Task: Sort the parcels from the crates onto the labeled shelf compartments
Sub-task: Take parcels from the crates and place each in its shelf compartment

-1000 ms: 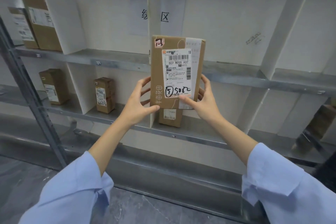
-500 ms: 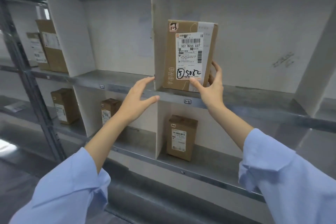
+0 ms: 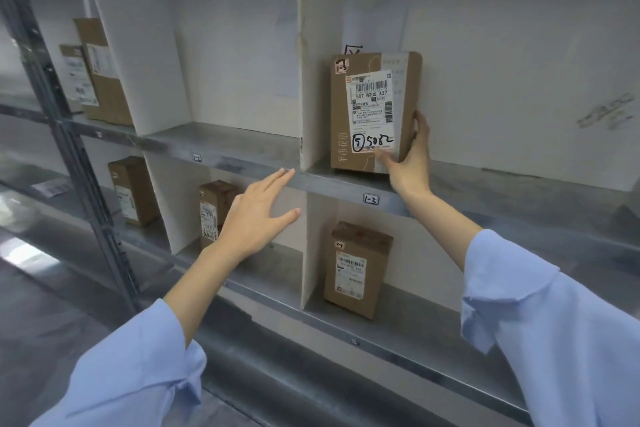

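The cardboard parcel (image 3: 374, 111) stands upright on the upper shelf (image 3: 225, 146), just left of the right hand (image 3: 410, 163). That hand pinches its lower right corner, thumb on the front label and fingers along the side edge. Beyond the parcel from that hand is a white divider (image 3: 318, 55), just beside it. The shelf tag (image 3: 371, 199) marked 1-3 sits just left of the wrist. The left hand (image 3: 256, 218) hovers lower and further left, fingers straight and spread, holding nothing. Below the right hand, a smaller parcel (image 3: 358, 269) stands on the lower shelf.
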The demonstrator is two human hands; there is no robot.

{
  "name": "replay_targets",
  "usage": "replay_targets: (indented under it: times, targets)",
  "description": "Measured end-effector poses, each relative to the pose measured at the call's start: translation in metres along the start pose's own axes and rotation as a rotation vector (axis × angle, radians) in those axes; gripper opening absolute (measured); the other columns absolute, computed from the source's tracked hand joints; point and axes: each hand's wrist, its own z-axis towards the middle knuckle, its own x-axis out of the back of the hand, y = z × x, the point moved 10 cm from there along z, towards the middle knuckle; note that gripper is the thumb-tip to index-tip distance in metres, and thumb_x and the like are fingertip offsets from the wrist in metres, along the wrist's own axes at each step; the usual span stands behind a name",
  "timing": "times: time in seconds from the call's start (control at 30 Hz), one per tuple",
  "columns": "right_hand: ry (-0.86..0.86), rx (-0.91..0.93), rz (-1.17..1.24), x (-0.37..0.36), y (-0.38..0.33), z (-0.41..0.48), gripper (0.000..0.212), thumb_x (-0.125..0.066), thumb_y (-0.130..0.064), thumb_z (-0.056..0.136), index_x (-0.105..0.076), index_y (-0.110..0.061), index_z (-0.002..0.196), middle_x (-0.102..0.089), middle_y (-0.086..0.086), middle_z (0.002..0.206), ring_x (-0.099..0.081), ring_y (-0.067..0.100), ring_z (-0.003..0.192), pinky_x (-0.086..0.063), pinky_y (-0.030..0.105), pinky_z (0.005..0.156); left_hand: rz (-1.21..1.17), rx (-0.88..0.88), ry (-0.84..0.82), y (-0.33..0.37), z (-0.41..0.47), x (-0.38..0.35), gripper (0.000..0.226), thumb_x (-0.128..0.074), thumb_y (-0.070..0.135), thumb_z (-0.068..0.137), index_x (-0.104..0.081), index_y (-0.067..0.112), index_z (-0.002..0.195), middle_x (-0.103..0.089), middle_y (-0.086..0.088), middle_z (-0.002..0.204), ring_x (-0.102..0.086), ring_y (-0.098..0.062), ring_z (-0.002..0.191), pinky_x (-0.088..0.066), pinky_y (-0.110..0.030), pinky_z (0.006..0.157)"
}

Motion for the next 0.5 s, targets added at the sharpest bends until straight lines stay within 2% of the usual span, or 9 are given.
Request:
replay_targets:
  times: [0.1, 0.27, 0.4, 0.5]
  targets:
    - [-0.017, -0.027, -0.047, -0.002, 0.005, 0.001, 0.099, -0.078, -0.012, 0.082, -0.013, -0.023, 0.155, -0.033, 0.004, 0.152, -0.038, 0.018, 0.137, -0.029, 0.031, 0.114, 0.096, -0.001, 0.014, 0.001, 0.001, -0.003, 0.076, -0.039, 0.063, 0.083, -0.023, 0.038, 0.153, -0.022, 0.012, 0.161, -0.025, -0.015, 0.144, -0.026, -0.044, 0.112]
    - [-0.021, -0.070, -0.124, 0.002, 0.006, -0.003, 0.105, -0.082, -0.022, 0.078, -0.012, -0.023, 0.156, -0.039, 0.007, 0.149, -0.043, 0.026, 0.136, -0.036, 0.047, 0.114, 0.195, 0.008, -0.009, 0.000, -0.007, -0.006, 0.077, -0.032, 0.065, 0.083, -0.022, 0.036, 0.154, -0.020, 0.011, 0.162, -0.022, -0.016, 0.145, -0.022, -0.041, 0.114]
    - [0.015, -0.018, -0.203, 0.018, -0.012, -0.020, 0.104, -0.080, -0.026, 0.081, -0.009, -0.022, 0.157, -0.022, 0.010, 0.159, -0.028, 0.025, 0.145, -0.026, 0.039, 0.116, 0.249, -0.009, -0.009, -0.001, -0.016, 0.000, 0.079, -0.026, 0.068, 0.083, -0.021, 0.034, 0.155, -0.019, 0.009, 0.162, -0.022, -0.017, 0.145, -0.021, -0.041, 0.114]
    - [0.035, 0.069, -0.355, 0.028, -0.033, -0.043, 0.099, -0.077, -0.033, 0.083, -0.010, -0.028, 0.157, -0.017, 0.007, 0.162, -0.025, 0.025, 0.147, -0.033, 0.045, 0.112, 0.274, -0.031, -0.006, 0.002, -0.026, 0.003, 0.079, -0.024, 0.068, 0.084, -0.022, 0.033, 0.154, -0.020, 0.007, 0.162, -0.021, -0.019, 0.145, -0.021, -0.041, 0.114]
